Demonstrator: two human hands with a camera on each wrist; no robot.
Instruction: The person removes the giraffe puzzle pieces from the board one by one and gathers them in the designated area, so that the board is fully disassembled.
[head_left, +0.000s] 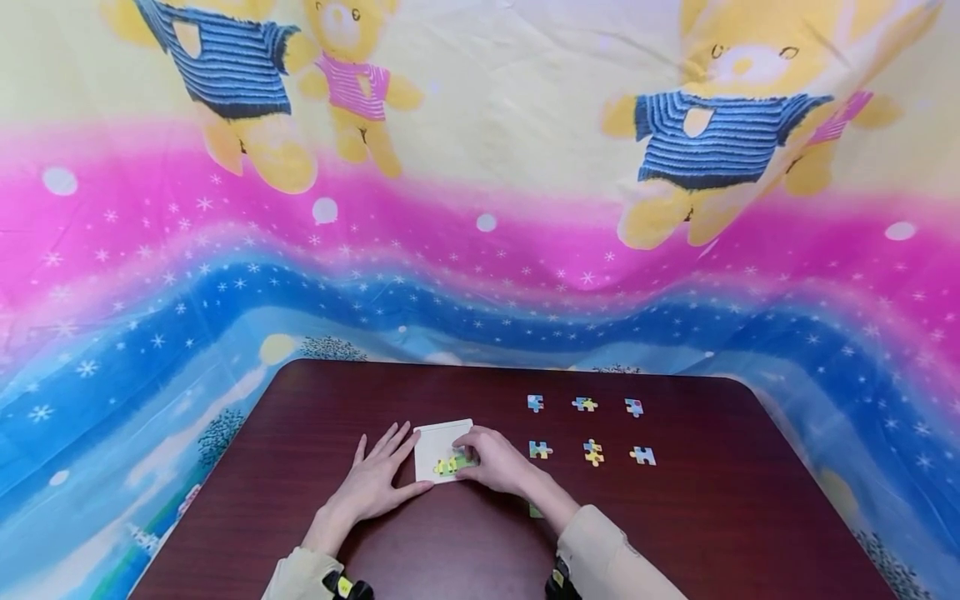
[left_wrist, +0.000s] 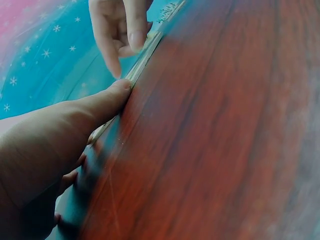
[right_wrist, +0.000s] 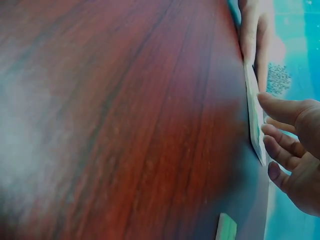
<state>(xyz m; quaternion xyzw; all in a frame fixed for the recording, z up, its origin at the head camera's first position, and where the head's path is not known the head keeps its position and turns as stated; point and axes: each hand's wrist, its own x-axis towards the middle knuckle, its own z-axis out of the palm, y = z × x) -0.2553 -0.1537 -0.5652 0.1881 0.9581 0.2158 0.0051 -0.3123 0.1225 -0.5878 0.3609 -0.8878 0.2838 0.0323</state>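
A white square puzzle tray (head_left: 432, 446) lies on the table, with joined yellow-green puzzle pieces (head_left: 446, 466) along its near edge. My left hand (head_left: 375, 483) is spread at the tray's left side. Its thumb touches the near edge and its forefinger is at the far left corner. Over the tray's right part, my right hand (head_left: 495, 462) curls its thumb and fingers around a green puzzle piece (head_left: 467, 458), which they partly hide. In the right wrist view the right thumb (right_wrist: 280, 107) and fingers come down at the tray rim (right_wrist: 253, 120).
To the right lie several loose puzzle pieces in rows, among them a blue one (head_left: 536, 403), a yellow one (head_left: 593, 452) and a pale one (head_left: 642, 456). A green piece (head_left: 535, 511) shows partly beside the right forearm. A printed cloth (head_left: 480, 275) hangs behind the dark red table (head_left: 360, 392).
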